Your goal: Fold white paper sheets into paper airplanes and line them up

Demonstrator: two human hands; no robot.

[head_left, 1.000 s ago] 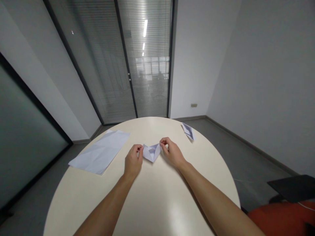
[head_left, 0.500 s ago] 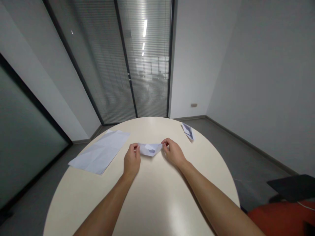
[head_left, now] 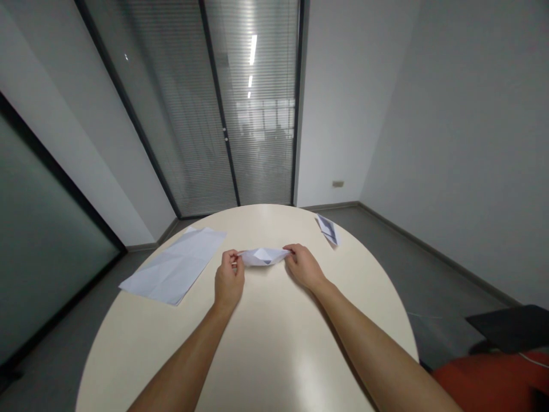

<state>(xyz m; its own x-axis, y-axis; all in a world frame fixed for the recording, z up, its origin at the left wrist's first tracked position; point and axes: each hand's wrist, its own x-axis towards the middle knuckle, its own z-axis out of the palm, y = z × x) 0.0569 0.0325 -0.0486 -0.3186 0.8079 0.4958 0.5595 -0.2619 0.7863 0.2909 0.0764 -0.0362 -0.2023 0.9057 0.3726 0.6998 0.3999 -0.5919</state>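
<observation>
Between my two hands is a small white paper boat, long and narrow with a raised peak in its middle. My left hand pinches its left tip between thumb and fingers. The right tip is gripped by my right hand in the same way, thumb below and fingers on top. The boat is at the table surface or just above it; I cannot tell which. A second folded paper boat lies by the far right edge of the table, apart from my hands.
Creased white paper sheets lie on the left of the round cream table. Beyond the far edge stands a glass partition with blinds. At the lower right are a red chair and a dark flat panel.
The boat's ends have been drawn slightly apart, so it looks longer and narrower, and its middle peak stands up more. My right hand has shifted a little to the right.
</observation>
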